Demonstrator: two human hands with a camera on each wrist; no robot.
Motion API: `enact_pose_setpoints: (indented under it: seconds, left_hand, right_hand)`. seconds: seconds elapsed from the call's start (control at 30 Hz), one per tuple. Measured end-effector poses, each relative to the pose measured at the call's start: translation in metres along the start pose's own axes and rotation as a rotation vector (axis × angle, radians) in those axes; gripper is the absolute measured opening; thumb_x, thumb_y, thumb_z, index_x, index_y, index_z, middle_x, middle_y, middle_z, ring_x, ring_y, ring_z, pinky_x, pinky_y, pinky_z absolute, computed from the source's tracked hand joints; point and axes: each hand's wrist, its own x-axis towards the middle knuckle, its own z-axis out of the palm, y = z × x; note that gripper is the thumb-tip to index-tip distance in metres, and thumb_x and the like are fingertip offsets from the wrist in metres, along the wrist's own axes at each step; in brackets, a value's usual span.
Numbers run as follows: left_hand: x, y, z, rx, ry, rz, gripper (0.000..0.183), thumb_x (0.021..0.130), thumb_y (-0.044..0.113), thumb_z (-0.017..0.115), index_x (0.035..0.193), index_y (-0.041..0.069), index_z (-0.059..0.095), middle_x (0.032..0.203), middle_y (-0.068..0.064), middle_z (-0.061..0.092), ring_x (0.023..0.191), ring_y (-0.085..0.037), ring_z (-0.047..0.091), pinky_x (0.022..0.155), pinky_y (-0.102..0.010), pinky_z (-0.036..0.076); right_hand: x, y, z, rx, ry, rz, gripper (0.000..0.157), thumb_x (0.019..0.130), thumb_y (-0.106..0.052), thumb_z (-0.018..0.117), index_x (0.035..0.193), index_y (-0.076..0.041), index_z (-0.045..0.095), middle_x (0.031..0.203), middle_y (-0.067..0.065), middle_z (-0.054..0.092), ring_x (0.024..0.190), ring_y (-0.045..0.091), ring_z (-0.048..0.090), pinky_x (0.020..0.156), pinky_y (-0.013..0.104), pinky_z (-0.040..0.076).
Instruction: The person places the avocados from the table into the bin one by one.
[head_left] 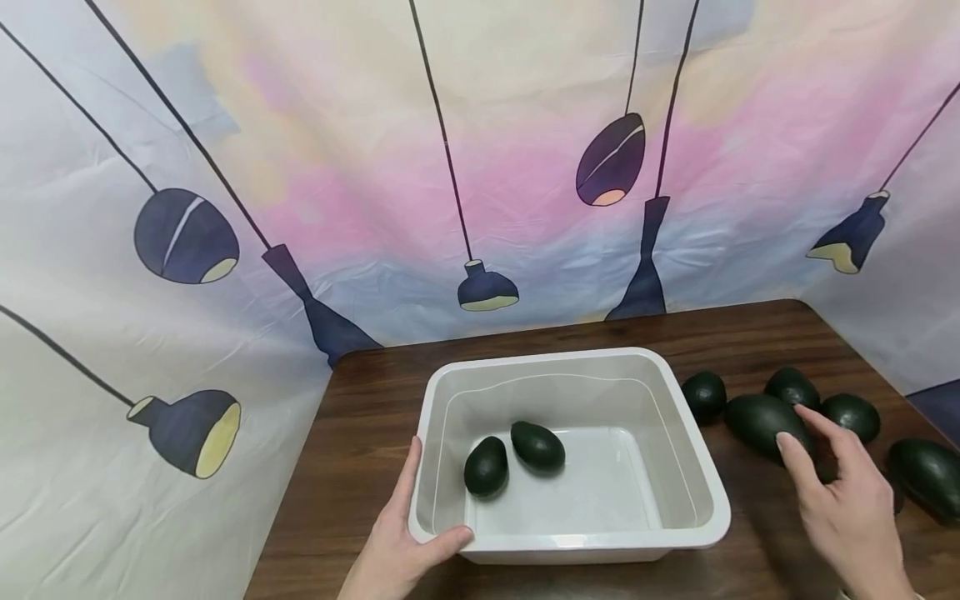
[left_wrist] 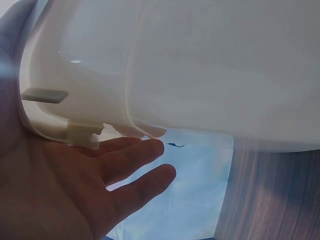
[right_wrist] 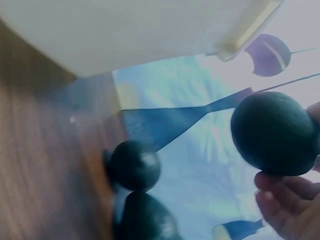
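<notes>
A white plastic tub (head_left: 572, 542) stands on the wooden table with two dark green avocados (head_left: 486, 467) inside, toward its left. My left hand (head_left: 401, 533) holds the tub's front left corner, thumb on the front rim; from below, the left wrist view shows its other fingers (left_wrist: 132, 157) extended under the rim. To the right of the tub, my right hand (head_left: 847, 492) grips an avocado (head_left: 765, 423) between thumb and fingers. In the right wrist view this held avocado (right_wrist: 274, 134) appears raised off the table.
Several more avocados lie right of the tub, among them a round one (head_left: 703, 397) near its wall and a large one (head_left: 926, 477) at the far right. Behind the wooden table (head_left: 360, 417) hangs a cloth (head_left: 360, 167) printed with lamps.
</notes>
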Motion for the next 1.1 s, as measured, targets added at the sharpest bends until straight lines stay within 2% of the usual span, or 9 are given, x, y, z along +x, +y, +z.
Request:
enact_pose_setpoints:
  seconds: [0.13,0.2,0.33,0.43,0.6,0.77,0.93,1.1]
  left_hand:
    - [0.0,0.0,-0.001,-0.01,-0.004,0.001,0.111,0.073,0.026,0.086,0.156,0.033,0.014,0.153,-0.008,0.035,0.117,-0.029,0.053,0.086,-0.025,0.048]
    - [0.0,0.0,-0.001,-0.013,-0.003,0.001,0.111,0.073,0.025,0.086,0.157,0.033,0.014,0.153,-0.008,0.034,0.117,-0.029,0.053,0.086,-0.025,0.048]
    - [-0.001,-0.001,0.0,-0.012,-0.002,-0.003,0.111,0.073,0.026,0.087,0.156,0.034,0.014,0.154,-0.007,0.033,0.117,-0.029,0.053,0.087,-0.025,0.047]
    - [-0.001,-0.002,0.0,0.004,0.004,-0.003,0.111,0.073,0.027,0.087,0.156,0.035,0.014,0.154,-0.006,0.034,0.118,-0.028,0.053,0.089,-0.025,0.046]
    - [0.0,-0.001,0.0,0.01,0.005,-0.002,0.111,0.073,0.028,0.087,0.156,0.034,0.014,0.154,-0.006,0.033,0.117,-0.028,0.053,0.089,-0.025,0.046]
    - [0.001,0.0,0.0,0.005,-0.003,-0.009,0.11,0.073,0.028,0.086,0.156,0.035,0.014,0.154,-0.006,0.033,0.118,-0.028,0.053,0.089,-0.025,0.046]
    - [0.001,0.001,0.0,-0.002,-0.011,-0.022,0.109,0.074,0.029,0.086,0.156,0.035,0.013,0.154,-0.007,0.033,0.119,-0.029,0.052,0.087,-0.025,0.047]
    - [0.001,0.002,0.0,-0.008,-0.019,-0.032,0.109,0.074,0.03,0.086,0.156,0.036,0.013,0.153,-0.008,0.034,0.118,-0.03,0.052,0.086,-0.025,0.048]
  right_hand:
    - [-0.004,-0.014,-0.005,0.097,0.103,-0.099,0.047,0.093,-0.008,0.065,0.138,-0.018,0.057,0.113,-0.027,0.048,0.099,-0.015,0.042,0.081,0.007,0.03]
    - [-0.005,-0.021,-0.009,0.139,0.119,-0.155,0.046,0.093,-0.004,0.064,0.137,-0.013,0.057,0.116,-0.031,0.046,0.102,-0.013,0.044,0.083,0.007,0.03]
    - [-0.006,-0.034,-0.017,0.249,0.108,-0.27,0.043,0.092,0.003,0.061,0.134,-0.003,0.057,0.122,-0.022,0.052,0.106,-0.007,0.049,0.084,0.007,0.033]
    - [-0.007,-0.041,-0.019,0.335,0.082,-0.358,0.04,0.091,0.007,0.059,0.131,0.006,0.056,0.125,-0.009,0.055,0.109,-0.001,0.053,0.086,0.007,0.036]
    - [-0.009,-0.055,-0.018,0.447,0.067,-0.46,0.034,0.092,0.006,0.06,0.124,0.017,0.055,0.125,0.007,0.058,0.109,0.005,0.056,0.087,0.009,0.04]
    - [-0.012,-0.066,-0.016,0.496,0.07,-0.515,0.034,0.093,0.001,0.062,0.12,0.019,0.056,0.122,0.017,0.06,0.112,0.01,0.057,0.089,0.011,0.042]
    - [-0.015,-0.068,-0.009,0.521,0.03,-0.551,0.036,0.09,-0.002,0.067,0.119,0.017,0.059,0.119,0.025,0.059,0.112,0.014,0.057,0.089,0.012,0.043]
    - [-0.018,-0.071,-0.004,0.533,-0.018,-0.566,0.038,0.088,-0.002,0.071,0.119,0.015,0.06,0.117,0.026,0.059,0.113,0.017,0.057,0.093,0.014,0.042]
